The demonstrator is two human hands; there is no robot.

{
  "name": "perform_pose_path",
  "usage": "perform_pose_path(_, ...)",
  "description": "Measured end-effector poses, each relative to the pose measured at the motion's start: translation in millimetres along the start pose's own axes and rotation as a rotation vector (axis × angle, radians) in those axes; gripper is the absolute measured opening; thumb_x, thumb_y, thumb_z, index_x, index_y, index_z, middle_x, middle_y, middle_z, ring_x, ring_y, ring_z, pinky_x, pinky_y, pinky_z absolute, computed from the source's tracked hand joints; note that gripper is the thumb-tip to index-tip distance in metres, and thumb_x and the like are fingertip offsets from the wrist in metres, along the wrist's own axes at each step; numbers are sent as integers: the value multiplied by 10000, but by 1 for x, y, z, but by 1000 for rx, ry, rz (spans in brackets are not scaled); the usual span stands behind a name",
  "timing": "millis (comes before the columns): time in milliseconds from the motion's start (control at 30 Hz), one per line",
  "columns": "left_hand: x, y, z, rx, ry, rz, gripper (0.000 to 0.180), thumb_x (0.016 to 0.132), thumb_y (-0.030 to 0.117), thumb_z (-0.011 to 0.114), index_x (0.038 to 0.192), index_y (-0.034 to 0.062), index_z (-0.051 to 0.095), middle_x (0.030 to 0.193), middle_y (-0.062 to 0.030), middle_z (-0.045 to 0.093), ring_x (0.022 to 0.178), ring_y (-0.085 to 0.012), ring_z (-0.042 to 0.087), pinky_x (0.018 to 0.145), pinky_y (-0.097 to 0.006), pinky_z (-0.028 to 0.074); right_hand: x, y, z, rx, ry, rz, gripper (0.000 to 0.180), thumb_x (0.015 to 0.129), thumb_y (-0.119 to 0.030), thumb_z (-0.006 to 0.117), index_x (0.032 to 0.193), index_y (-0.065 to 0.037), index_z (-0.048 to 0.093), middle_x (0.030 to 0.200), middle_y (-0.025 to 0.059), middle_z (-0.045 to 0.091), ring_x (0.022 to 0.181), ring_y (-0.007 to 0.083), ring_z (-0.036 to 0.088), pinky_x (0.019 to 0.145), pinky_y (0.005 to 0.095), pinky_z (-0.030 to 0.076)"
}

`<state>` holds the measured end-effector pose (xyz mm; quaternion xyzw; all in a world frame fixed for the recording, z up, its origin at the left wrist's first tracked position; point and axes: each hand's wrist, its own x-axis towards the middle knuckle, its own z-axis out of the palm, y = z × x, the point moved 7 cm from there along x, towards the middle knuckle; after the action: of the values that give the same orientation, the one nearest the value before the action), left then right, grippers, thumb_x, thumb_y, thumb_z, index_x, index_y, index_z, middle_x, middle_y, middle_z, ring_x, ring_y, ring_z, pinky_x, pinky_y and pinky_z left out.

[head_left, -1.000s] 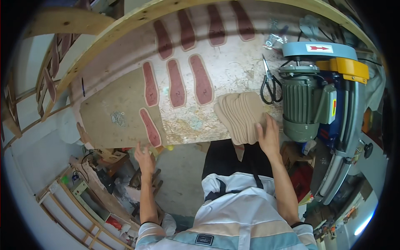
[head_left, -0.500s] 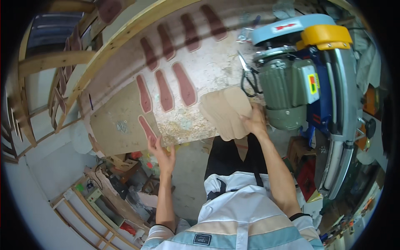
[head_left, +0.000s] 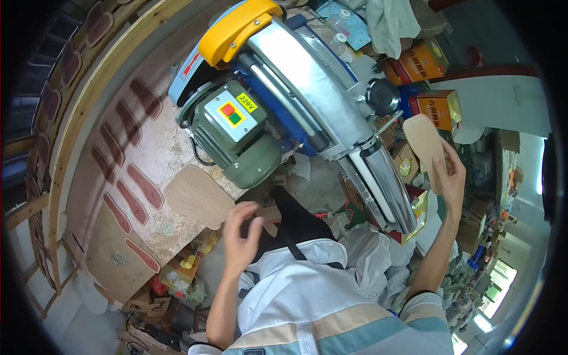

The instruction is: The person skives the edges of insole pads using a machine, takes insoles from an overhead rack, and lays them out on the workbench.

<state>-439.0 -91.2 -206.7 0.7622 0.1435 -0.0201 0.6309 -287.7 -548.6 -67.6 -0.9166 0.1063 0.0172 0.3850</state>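
Observation:
My right hand is raised at the right and grips one tan shoe insole by its lower end, close to the roller end of a blue and silver machine. My left hand hovers over my lap with its fingers curled loosely and nothing in it. A fanned stack of tan insoles lies on the worn workbench just left of that hand.
The machine has a green motor and a yellow guard. Brown insole-shaped cutouts mark the bench and a board. Cardboard boxes stand behind the machine. Clutter and bottles sit under the bench.
The view has swung to the right. My right hand left the insole stack and rose with one insole beside the machine. My left hand came off the bench edge toward my lap.

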Motion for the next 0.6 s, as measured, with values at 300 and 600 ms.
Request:
perform_pose_path(300,12,14,150,-398,-373,-266,294,960,152,661,1212,4,626,1164,-66,587,1009,-132,589,872,-278,493,-2,34,55,32,-568,67,398,904,-57,646,1297,-6,616,1093,69,688,945,113,629,878,282,492)
perform_pose_path(600,15,-14,190,-551,-426,-552,371,891,283,763,1074,-29,681,1173,-99,569,990,-154,603,873,-310,507,-17,-20,33,22,-364,-9,295,955,-84,647,1241,-13,646,1103,71,686,989,139,644,913,281,489)
